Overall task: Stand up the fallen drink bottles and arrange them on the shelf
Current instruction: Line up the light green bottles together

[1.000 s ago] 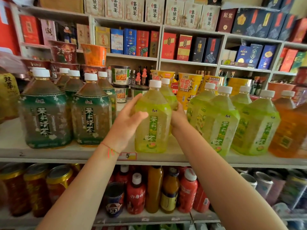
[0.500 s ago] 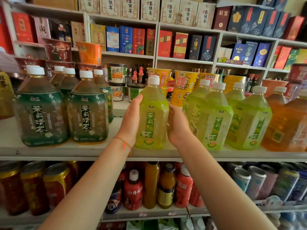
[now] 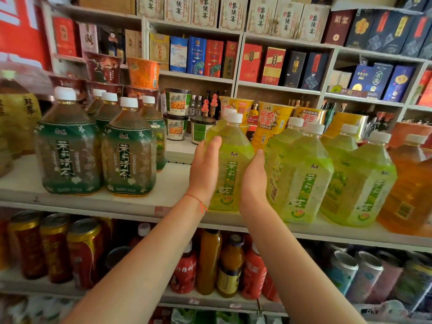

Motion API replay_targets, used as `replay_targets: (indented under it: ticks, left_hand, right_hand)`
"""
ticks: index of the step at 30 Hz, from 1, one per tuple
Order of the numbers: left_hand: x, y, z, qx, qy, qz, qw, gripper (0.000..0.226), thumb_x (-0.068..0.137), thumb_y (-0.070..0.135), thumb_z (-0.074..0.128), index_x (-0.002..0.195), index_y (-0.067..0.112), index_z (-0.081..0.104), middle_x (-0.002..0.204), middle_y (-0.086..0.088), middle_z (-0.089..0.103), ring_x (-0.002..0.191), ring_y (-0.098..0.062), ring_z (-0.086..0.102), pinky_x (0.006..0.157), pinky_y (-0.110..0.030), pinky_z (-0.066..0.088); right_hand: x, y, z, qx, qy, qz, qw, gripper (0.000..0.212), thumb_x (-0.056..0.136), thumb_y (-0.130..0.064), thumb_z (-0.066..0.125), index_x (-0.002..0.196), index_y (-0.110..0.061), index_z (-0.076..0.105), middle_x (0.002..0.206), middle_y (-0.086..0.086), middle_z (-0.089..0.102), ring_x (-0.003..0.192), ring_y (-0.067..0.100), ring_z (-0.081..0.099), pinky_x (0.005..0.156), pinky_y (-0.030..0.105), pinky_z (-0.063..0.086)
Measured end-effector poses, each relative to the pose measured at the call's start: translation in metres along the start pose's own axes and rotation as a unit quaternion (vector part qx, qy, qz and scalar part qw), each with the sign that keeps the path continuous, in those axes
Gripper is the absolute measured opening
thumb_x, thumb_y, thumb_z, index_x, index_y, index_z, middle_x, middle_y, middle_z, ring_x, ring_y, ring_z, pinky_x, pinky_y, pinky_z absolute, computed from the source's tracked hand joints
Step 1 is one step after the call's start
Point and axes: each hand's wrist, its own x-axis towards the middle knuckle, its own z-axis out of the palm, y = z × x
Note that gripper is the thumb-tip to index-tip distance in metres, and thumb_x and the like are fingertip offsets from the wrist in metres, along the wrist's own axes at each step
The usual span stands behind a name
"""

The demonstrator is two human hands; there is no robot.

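Note:
An upright light-green tea bottle (image 3: 231, 174) with a white cap stands on the white shelf (image 3: 163, 202), near its front edge. My left hand (image 3: 205, 169) lies flat against its left side with the fingers pointing up. My right hand (image 3: 253, 183) presses its right side, in the gap to the neighbouring light-green bottles (image 3: 301, 174). A second light-green bottle stands just behind the one between my hands, mostly hidden. No fallen bottle shows.
Dark-green tea bottles (image 3: 67, 157) stand at the left of the same shelf, with a gap between them and my hands. An orange bottle (image 3: 411, 188) closes the row at the right. Noodle cups (image 3: 273, 122) stand behind. Cans (image 3: 53, 249) and small bottles (image 3: 231, 265) fill the shelf below.
The bottle between my hands has shifted right, close to the light-green row. My left hand's fingers have straightened along its side.

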Motion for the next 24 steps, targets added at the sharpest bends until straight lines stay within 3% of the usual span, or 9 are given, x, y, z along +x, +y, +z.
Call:
replay_targets:
  ticks: [4, 7, 10, 12, 14, 16, 18, 21, 24]
  left_hand:
    - [0.013, -0.003, -0.008, 0.021, -0.001, -0.039, 0.999, 0.069, 0.072, 0.082, 0.046, 0.119, 0.035, 0.067, 0.118, 0.003, 0.072, 0.116, -0.020, 0.064, 0.106, -0.050, 0.047]
    - [0.016, 0.008, -0.017, 0.108, 0.047, 0.011, 0.993, 0.056, 0.088, 0.067, 0.040, 0.109, 0.024, 0.070, 0.106, 0.001, 0.072, 0.106, -0.015, 0.065, 0.095, -0.038, 0.049]
    - [0.005, 0.020, -0.033, 0.158, 0.091, 0.166, 0.969, 0.023, 0.104, 0.033, 0.044, 0.102, 0.024, 0.065, 0.098, 0.009, 0.066, 0.094, 0.002, 0.059, 0.082, -0.015, 0.044]
    - [0.000, 0.025, -0.052, 0.208, 0.135, 0.301, 0.921, 0.019, 0.102, 0.019, 0.047, 0.103, 0.017, 0.066, 0.099, 0.005, 0.065, 0.094, -0.001, 0.058, 0.083, -0.009, 0.042]
    - [0.004, 0.029, -0.078, 0.266, 0.179, 0.413, 0.853, 0.020, 0.098, 0.011, 0.049, 0.102, 0.006, 0.067, 0.102, -0.004, 0.064, 0.099, -0.011, 0.057, 0.091, -0.016, 0.042]
    - [0.013, 0.034, -0.108, 0.305, 0.218, 0.460, 0.805, 0.020, 0.095, 0.010, 0.050, 0.101, 0.002, 0.067, 0.105, -0.010, 0.062, 0.105, -0.019, 0.056, 0.096, -0.030, 0.044]
    - [0.021, 0.040, -0.144, 0.351, 0.241, 0.457, 0.781, 0.022, 0.095, 0.014, 0.050, 0.106, 0.004, 0.066, 0.112, -0.012, 0.061, 0.111, -0.025, 0.055, 0.101, -0.043, 0.042]
    - [0.035, 0.046, -0.186, 0.435, 0.213, 0.450, 0.751, 0.027, 0.099, 0.016, 0.045, 0.117, 0.006, 0.063, 0.117, -0.010, 0.062, 0.115, -0.027, 0.054, 0.113, -0.052, 0.032]
    - [0.048, 0.047, -0.215, 0.528, 0.160, 0.452, 0.701, 0.033, 0.103, 0.018, 0.039, 0.124, 0.007, 0.062, 0.105, -0.008, 0.069, 0.105, -0.028, 0.063, 0.118, -0.056, 0.025]
  right_hand:
    - [0.001, 0.003, 0.001, -0.005, -0.021, -0.025, 0.999, 0.049, 0.103, -0.061, 0.024, 0.110, -0.034, 0.065, 0.113, -0.011, 0.066, 0.115, 0.017, 0.057, 0.105, 0.036, 0.041]
    - [-0.002, 0.011, 0.003, -0.054, -0.035, -0.188, 0.980, 0.053, 0.107, -0.049, 0.024, 0.154, -0.028, 0.034, 0.158, -0.010, 0.036, 0.147, 0.008, 0.027, 0.121, 0.028, 0.020]
    - [-0.009, 0.015, 0.006, -0.140, 0.005, -0.421, 0.896, 0.058, 0.106, -0.019, 0.036, 0.159, -0.009, 0.017, 0.166, 0.001, 0.018, 0.154, 0.012, 0.012, 0.126, 0.039, 0.015]
    - [-0.016, 0.019, 0.012, -0.175, 0.015, -0.554, 0.814, 0.058, 0.098, -0.001, 0.044, 0.153, 0.006, 0.026, 0.162, 0.014, 0.025, 0.154, 0.028, 0.017, 0.124, 0.049, 0.019]
    - [-0.024, 0.022, 0.026, -0.192, -0.023, -0.617, 0.763, 0.052, 0.095, 0.004, 0.045, 0.146, 0.009, 0.039, 0.154, 0.020, 0.038, 0.149, 0.035, 0.028, 0.120, 0.053, 0.026]
    - [-0.030, 0.028, 0.045, -0.212, -0.094, -0.598, 0.767, 0.043, 0.097, -0.005, 0.046, 0.138, 0.002, 0.054, 0.138, 0.013, 0.057, 0.135, 0.026, 0.048, 0.110, 0.049, 0.041]
    - [-0.042, 0.034, 0.072, -0.254, -0.143, -0.492, 0.820, 0.038, 0.101, -0.020, 0.048, 0.137, -0.010, 0.058, 0.129, 0.001, 0.064, 0.123, 0.014, 0.055, 0.102, 0.040, 0.047]
    - [-0.049, 0.033, 0.114, -0.268, -0.167, -0.293, 0.903, 0.056, 0.099, -0.046, 0.054, 0.149, -0.024, 0.039, 0.134, -0.012, 0.056, 0.121, 0.002, 0.050, 0.094, 0.019, 0.045]
    - [-0.043, 0.032, 0.150, -0.233, -0.181, -0.200, 0.934, 0.070, 0.090, -0.054, 0.064, 0.147, -0.023, 0.035, 0.116, -0.022, 0.057, 0.103, -0.006, 0.055, 0.084, 0.016, 0.048]
